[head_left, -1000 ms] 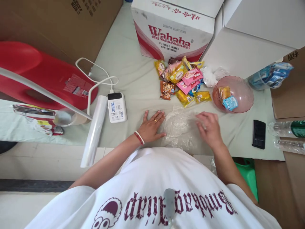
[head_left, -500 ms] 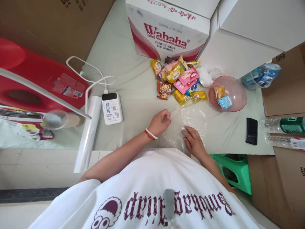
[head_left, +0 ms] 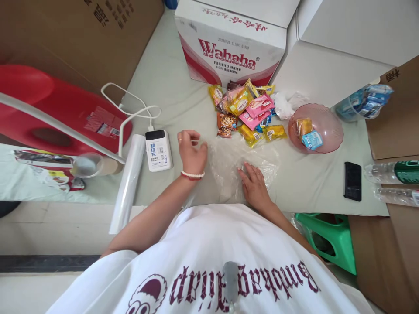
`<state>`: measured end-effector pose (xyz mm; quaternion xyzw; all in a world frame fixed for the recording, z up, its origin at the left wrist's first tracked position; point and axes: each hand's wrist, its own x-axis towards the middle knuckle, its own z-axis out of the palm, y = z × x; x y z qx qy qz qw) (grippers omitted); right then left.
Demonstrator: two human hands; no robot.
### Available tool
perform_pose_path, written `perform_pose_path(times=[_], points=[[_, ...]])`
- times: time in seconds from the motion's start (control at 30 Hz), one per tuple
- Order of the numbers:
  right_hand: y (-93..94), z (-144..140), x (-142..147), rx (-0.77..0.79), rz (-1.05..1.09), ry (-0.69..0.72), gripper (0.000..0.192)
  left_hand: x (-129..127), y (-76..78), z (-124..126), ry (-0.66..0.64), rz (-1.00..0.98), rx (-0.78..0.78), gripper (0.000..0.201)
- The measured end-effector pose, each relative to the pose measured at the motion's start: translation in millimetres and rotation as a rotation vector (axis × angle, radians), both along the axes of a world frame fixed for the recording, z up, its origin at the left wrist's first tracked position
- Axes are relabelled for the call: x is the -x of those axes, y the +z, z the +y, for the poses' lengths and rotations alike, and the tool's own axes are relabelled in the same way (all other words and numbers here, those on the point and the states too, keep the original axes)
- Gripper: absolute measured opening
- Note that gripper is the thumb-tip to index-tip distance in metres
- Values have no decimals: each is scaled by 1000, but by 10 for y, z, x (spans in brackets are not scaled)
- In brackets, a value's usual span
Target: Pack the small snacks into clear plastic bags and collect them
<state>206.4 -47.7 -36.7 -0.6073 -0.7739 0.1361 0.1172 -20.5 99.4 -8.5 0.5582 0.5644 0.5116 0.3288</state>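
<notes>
A clear plastic bag (head_left: 225,163) lies crumpled on the pale green table cover in front of me. My left hand (head_left: 190,152) is raised at the bag's left edge with its fingers curled, pinching the plastic. My right hand (head_left: 253,185) rests flat, palm down, on the bag's right part. Just beyond the bag is a pile of several wrapped snacks (head_left: 245,109). To the right of the pile is a pink glass bowl (head_left: 330,126) with two snack packets inside.
A white power bank (head_left: 158,150) with its cable and a roll of clear plastic (head_left: 128,183) lie to the left. A Wahaha carton (head_left: 229,48) stands behind the snacks. A black phone (head_left: 352,181) and water bottles (head_left: 393,172) are at the right, a green stool (head_left: 330,237) below.
My left hand went from flat, to a fist on the bag's edge, then moved left and up with the plastic. My right hand drew back towards me and lies flat on the bag.
</notes>
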Motion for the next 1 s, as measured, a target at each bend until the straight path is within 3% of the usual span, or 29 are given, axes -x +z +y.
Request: perform_pose_path(times=[0.03,0.1,0.17,0.2,0.37,0.5,0.6,0.77,0.87,1.0], points=[[9,34,24,6,-2,3,65,-41,64,-83,-66,85,-60,24],[25,80,39,11,4,19,65,-152,147,-250,-376,392,-217,21],[32,83,-2,7,30,33,62,-234,125,-381,-620,668,-272,32],[28,62,-45,1,48,36,59,-242,73,-431,-668,770,-242,40],[-8,-228,-418,-60,136,4,50,35,-280,-668,-627,1039,2,72],[96,-311,-576,-151,241,-70,41,184,-334,-872,-568,1089,64,80],[219,-68,-476,-207,251,-83,39,156,-313,-933,-556,1101,94,79],[211,448,-303,-5,86,90,47,194,-322,-865,-446,1105,152,86],[226,679,-425,69,37,128,43,283,-336,-829,-413,1101,168,87],[507,1242,-723,-9,-45,88,38,338,-356,-826,-436,1102,157,86]])
